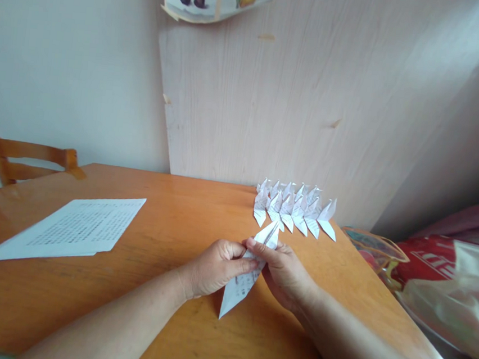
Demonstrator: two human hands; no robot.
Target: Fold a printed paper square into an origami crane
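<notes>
A folded sheet of printed paper [241, 288], long and pointed at both ends, is held between my two hands above the wooden table [168, 218]. My left hand [221, 268] pinches its middle from the left, thumb lying across the front. From the right, my right hand [285, 271] grips it a little higher, with the thumb on its upper part. Fingers behind the paper are hidden. Just beyond its upper tip stand several folded paper birds [300, 208] in rows, with pointed ends raised.
Printed sheets [86, 224] lie stacked at the table's left. A wooden chair [34, 154] stands behind the far left edge. Past the right edge are plastic bags [448, 295] and a red package [427, 257]. A wall panel [247, 101] rises behind the table.
</notes>
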